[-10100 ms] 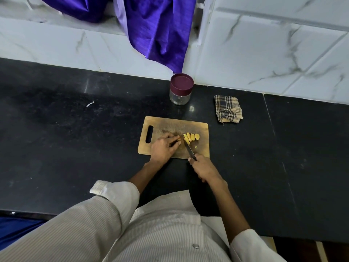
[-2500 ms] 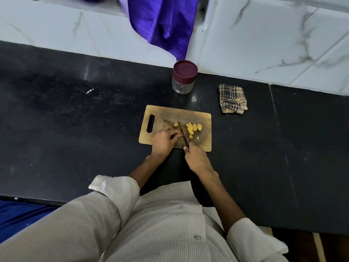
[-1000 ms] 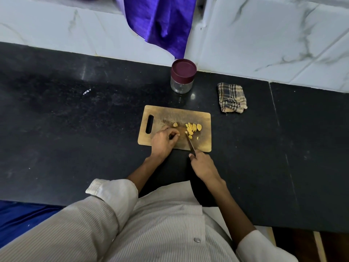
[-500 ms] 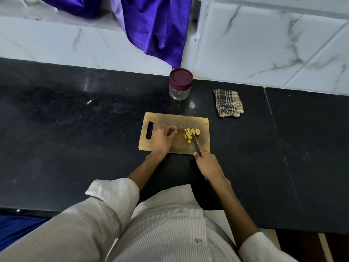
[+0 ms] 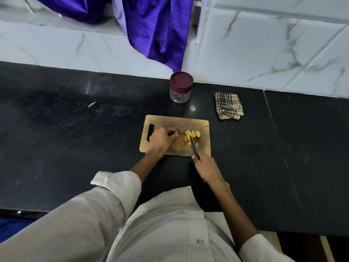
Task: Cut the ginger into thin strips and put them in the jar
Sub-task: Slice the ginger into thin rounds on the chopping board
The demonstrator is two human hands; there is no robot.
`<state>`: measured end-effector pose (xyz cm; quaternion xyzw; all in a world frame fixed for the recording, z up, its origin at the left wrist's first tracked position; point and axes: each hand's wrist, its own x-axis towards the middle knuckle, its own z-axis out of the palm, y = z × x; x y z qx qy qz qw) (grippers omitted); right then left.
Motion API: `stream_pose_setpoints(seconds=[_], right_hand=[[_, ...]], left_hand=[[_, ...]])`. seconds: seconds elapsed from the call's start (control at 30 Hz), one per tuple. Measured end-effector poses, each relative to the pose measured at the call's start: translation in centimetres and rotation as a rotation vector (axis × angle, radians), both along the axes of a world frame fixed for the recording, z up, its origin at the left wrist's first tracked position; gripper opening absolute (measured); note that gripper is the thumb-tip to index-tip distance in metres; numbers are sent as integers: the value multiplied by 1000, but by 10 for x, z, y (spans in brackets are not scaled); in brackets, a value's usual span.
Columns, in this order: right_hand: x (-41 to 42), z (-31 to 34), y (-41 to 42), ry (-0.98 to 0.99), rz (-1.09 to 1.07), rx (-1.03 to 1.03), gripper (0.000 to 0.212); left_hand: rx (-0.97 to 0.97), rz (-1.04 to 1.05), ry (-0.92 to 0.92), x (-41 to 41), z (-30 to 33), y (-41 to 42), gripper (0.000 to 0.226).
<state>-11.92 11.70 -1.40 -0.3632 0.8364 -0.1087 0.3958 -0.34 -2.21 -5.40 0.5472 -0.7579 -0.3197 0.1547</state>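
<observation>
Ginger, yellow, sliced into several small flat pieces (image 5: 191,136), lies on one rectangular wooden board (image 5: 203,127); my left hand (image 5: 160,139) pinches one chunk, my right hand (image 5: 206,168) grasps one dark-handled knife (image 5: 194,147).

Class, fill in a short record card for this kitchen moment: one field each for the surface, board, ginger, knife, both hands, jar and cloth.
surface: black counter
board: wooden cutting board, handle slot at its left
ginger: yellow slices heaped mid-board
knife: knife, blade tip among the slices
left hand: left hand pinches a small ginger piece
right hand: right hand grips the knife handle
jar: glass jar behind the board, maroon lid on
cloth: checked cloth, right of the jar
</observation>
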Motion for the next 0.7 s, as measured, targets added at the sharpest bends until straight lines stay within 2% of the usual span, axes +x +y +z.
stream_pose_setpoints(seconds=[0.17, 0.4, 0.7], right_hand=[[1, -2, 0, 20, 25, -35, 27], [7, -3, -2, 18, 55, -33, 30], [11, -6, -5, 43, 67, -47, 30]], left_hand=[[-78, -34, 4, 4, -1, 15, 17], [-161, -113, 90, 8, -17, 31, 23], [-136, -158, 24, 2, -18, 31, 20]])
